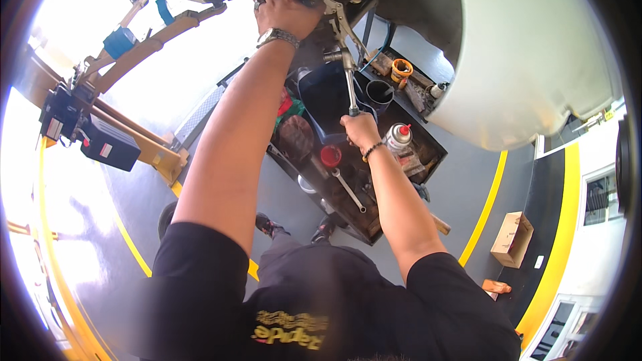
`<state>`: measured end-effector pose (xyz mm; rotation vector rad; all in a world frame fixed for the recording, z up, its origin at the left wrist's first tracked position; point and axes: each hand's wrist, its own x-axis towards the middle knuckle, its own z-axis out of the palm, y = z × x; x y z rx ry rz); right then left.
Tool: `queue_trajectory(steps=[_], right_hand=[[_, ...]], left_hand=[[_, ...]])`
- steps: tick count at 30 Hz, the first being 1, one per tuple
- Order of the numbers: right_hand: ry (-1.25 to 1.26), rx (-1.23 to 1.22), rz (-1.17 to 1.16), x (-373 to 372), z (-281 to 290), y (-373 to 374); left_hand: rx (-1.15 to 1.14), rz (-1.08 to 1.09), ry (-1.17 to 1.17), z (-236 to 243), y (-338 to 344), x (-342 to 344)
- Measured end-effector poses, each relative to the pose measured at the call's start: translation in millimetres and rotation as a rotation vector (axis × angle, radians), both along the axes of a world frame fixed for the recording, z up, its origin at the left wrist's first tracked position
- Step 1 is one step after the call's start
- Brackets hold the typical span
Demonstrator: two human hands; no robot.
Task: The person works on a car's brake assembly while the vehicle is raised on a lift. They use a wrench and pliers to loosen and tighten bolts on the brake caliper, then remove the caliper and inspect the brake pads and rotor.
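While right hand (362,131) encircles long silver metal wrench (351,85), left hand (291,15) splays beyond it, contact unclear; steady force best.

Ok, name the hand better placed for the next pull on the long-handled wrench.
Probably the right hand: it grips the long-handled wrench at its near end, while the left hand is spread out beside the locking pliers.
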<state>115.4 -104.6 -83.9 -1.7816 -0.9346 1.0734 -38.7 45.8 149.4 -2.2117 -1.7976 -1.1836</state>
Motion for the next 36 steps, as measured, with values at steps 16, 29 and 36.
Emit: queue_trajectory(steps=[16,29,36], right_hand=[[-0.247,0.401,0.084,17.2,-61.0,101.5],[-0.045,0.326,0.061,16.0,-66.3,107.8],[-0.133,0.155,0.063,18.7,-74.8,100.4]], left_hand=[[0.14,0.066,-0.018,4.6,-13.0,11.3],[0.092,0.109,-0.038,-2.5,-21.2,22.0],[0.054,0.106,-0.028,0.8,-23.9,19.7]])
